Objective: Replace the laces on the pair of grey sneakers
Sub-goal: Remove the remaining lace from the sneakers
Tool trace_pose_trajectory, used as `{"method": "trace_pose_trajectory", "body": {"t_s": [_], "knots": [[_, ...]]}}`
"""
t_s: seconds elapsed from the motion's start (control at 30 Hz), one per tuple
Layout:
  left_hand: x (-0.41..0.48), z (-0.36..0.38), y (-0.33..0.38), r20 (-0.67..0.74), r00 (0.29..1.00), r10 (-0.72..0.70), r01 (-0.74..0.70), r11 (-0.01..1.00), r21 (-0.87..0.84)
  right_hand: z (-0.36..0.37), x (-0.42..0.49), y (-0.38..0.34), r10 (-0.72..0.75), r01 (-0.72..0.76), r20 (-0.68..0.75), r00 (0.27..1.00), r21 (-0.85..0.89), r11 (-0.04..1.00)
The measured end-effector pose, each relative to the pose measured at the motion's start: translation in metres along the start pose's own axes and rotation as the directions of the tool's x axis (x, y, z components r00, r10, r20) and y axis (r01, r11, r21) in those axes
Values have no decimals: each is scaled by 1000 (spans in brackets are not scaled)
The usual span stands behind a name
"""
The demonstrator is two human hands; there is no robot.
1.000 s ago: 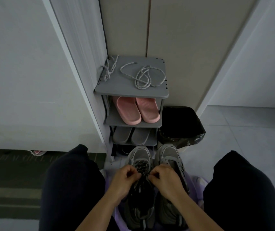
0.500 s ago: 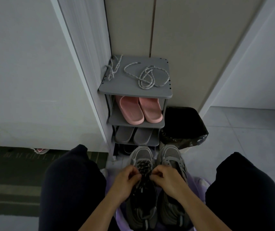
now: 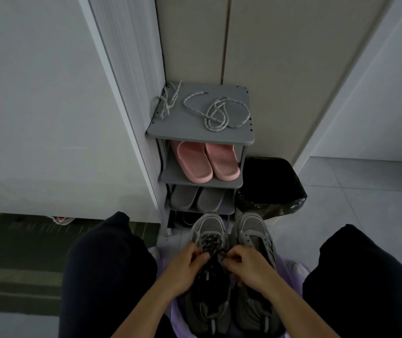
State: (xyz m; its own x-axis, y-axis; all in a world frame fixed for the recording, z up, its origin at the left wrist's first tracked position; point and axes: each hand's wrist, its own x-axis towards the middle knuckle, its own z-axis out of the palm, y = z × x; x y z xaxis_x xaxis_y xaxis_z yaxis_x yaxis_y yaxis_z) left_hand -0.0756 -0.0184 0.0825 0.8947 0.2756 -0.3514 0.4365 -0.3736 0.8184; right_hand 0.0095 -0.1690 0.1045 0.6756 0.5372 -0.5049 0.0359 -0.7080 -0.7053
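Observation:
Two grey sneakers stand side by side between my knees, toes pointing away. The left sneaker (image 3: 209, 226) carries a dark speckled lace (image 3: 211, 242) over its tongue. The right sneaker (image 3: 252, 228) shows no lace. My left hand (image 3: 185, 269) pinches the lace at the left side of the left sneaker. My right hand (image 3: 248, 268) pinches it at the right side. Two light speckled laces lie on top of the grey shoe rack (image 3: 195, 132): one coiled (image 3: 217, 113), one bunched at the back left corner (image 3: 169, 100).
Pink slippers (image 3: 206, 162) fill the rack's middle shelf, grey slippers (image 3: 197, 197) the lower one. A bin lined with a black bag (image 3: 268, 186) stands right of the rack. The sneakers rest on something pale purple (image 3: 290, 274). A dark mat (image 3: 24, 252) lies to the left.
Both hands stay at the left sneaker's lace with only slight finger movement. The camera view has drifted a little, shifting the rack rightward in frame.

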Motion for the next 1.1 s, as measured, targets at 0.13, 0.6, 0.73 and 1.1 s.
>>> {"method": "trace_pose_trajectory", "body": {"t_s": [0.13,0.6,0.73,1.1], "knots": [[-2,10,0,14,999,46,-46,998,47,9,-3,2,38,-18,-106,994,189,982],[-4,7,2,13,999,38,-39,992,118,1,-7,-4,28,-22,-67,997,90,996],[-3,-14,2,-104,980,172,-126,930,346,-8,-8,1,11,-19,-173,985,-42,999],[3,-15,0,-98,992,83,-62,979,196,-14,-8,2,29,-26,-163,986,23,999]]}}
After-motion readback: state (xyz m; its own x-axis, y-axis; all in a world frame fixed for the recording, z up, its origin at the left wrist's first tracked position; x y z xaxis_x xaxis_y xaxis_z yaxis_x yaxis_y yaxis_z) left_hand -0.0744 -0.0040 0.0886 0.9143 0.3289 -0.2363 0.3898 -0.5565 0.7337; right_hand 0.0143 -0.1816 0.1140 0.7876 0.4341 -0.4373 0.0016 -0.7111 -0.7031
